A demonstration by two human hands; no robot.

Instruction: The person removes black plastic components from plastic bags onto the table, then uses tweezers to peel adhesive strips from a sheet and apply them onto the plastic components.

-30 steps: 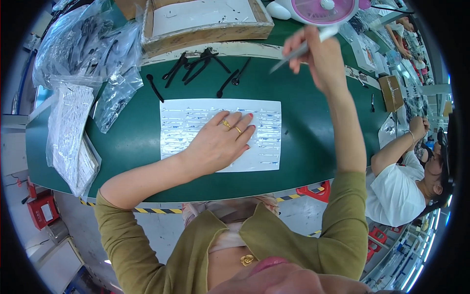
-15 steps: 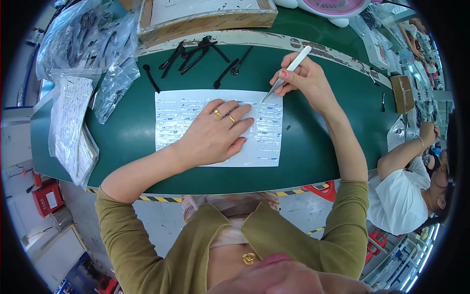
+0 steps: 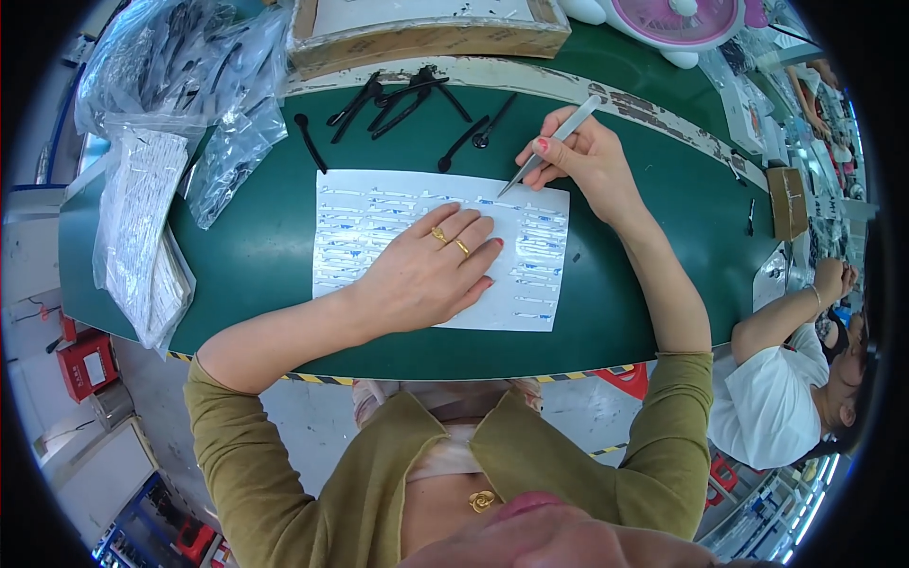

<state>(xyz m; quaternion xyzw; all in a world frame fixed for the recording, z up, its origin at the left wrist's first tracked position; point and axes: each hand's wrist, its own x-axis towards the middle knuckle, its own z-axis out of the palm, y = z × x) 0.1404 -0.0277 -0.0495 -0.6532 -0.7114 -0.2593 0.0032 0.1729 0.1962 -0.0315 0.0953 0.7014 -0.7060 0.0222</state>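
My left hand [image 3: 431,270] lies flat on a white sheet [image 3: 346,270], fingers spread and holding nothing. Rows of thin white-and-blue adhesive strips [image 3: 540,232] run across the sheet; those under my palm are hidden. In my right hand [image 3: 587,166] a pair of metal tweezers [image 3: 559,137] is pinched between thumb and fingers. Its tips reach down to the sheet's upper right part, near a strip in the top row. Whether the tips grip a strip is too small to tell. Beyond the sheet lie several black parts [image 3: 407,104], long and thin with round ends.
Plastic bags [image 3: 180,66] of black parts and a bagged stack of white sheets [image 3: 147,237] are at the left. A shallow cardboard box [image 3: 426,47] and a pink-and-white fan [image 3: 677,19] stand at the back. To the right, another person [image 3: 772,398] sits by a small brown box [image 3: 786,204].
The sheet, the black parts and the table's far items appear shifted slightly right in view. The tweezer tips now point at a place farther left along the sheet's top row.
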